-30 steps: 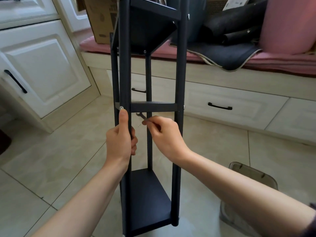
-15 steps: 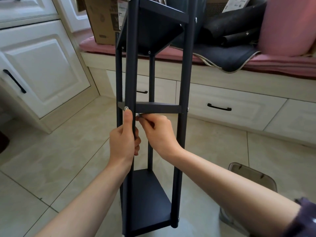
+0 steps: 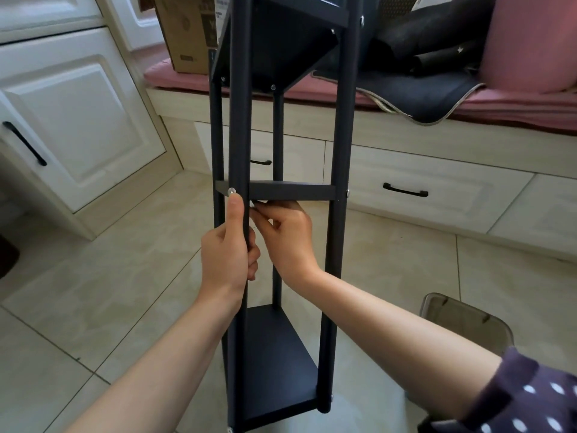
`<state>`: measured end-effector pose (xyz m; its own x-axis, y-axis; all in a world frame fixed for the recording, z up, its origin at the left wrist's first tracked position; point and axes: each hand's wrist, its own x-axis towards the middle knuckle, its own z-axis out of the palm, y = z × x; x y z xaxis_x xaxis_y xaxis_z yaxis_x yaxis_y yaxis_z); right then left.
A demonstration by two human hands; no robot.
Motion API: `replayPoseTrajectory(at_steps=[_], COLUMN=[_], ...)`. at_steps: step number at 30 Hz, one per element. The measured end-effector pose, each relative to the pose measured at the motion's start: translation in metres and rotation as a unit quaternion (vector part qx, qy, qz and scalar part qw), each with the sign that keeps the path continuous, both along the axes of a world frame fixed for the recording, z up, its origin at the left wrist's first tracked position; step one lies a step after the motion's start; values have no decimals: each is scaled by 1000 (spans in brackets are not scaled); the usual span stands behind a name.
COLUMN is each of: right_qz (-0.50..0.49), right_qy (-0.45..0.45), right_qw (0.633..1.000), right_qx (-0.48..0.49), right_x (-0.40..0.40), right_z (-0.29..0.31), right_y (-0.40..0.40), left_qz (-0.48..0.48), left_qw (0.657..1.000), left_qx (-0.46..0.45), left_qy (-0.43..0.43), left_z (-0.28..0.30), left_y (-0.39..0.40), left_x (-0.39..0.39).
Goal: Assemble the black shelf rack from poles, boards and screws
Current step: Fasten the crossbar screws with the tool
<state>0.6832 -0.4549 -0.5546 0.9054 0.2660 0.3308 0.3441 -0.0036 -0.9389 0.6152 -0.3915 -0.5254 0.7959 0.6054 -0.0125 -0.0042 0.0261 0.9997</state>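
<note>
**Both hands at the middle board of the rack**

The black shelf rack (image 3: 338, 151) stands upright on the tiled floor (image 3: 93, 292), its four poles joined by three boards. The left hand (image 3: 226, 251) is wrapped around the near left pole (image 3: 239, 120) just under the middle board (image 3: 290, 192): the thumb lies straight up the front of the pole, its tip just below the silver screw (image 3: 231, 191) at the board's corner, while the other fingers curl round the pole from behind. The right hand (image 3: 287, 235) reaches in between the front poles, directly under the middle board, with its fingers bent and pinched on something small and pale close against the pole (too hidden to say what it is). The fingertips of that hand sit just beneath the board's underside, beside the left thumb.

Another screw (image 3: 347, 192) shows on the near right pole at the same height. A translucent plastic bin (image 3: 462, 320) sits on the floor to the right, and white cabinets (image 3: 78, 120) stand behind.
</note>
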Motion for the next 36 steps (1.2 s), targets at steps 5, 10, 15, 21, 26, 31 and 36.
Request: replayPoseTrajectory(at_steps=[5, 10, 15, 21, 26, 31, 36], right_qz=[-22, -49, -42, -14, 6, 38, 49], right_qy=[-67, -95, -101, -67, -60, -66, -71], right_qw=[997, 994, 993, 998, 997, 995, 989], right_qx=[12, 29, 52, 9, -39, -65, -124], right_x=[3, 7, 9, 7, -2, -13, -12], right_z=[-8, -17, -20, -16, -9, 8, 22], right_y=[9, 20, 29, 20, -2, -22, -40], left_qz=[-2, 2, 6, 9, 13, 16, 21], left_qw=[1000, 1000, 1000, 1000, 1000, 1000, 1000], left_qx=[-7, 2, 7, 3, 3, 0, 0], left_qy=[-7, -3, -3, -6, -3, 1, 1], left_z=[-2, -6, -8, -6, -4, -3, -4], left_y=[1, 7, 11, 13, 10, 7, 7], left_x=[0, 1, 2, 1, -2, -7, -12])
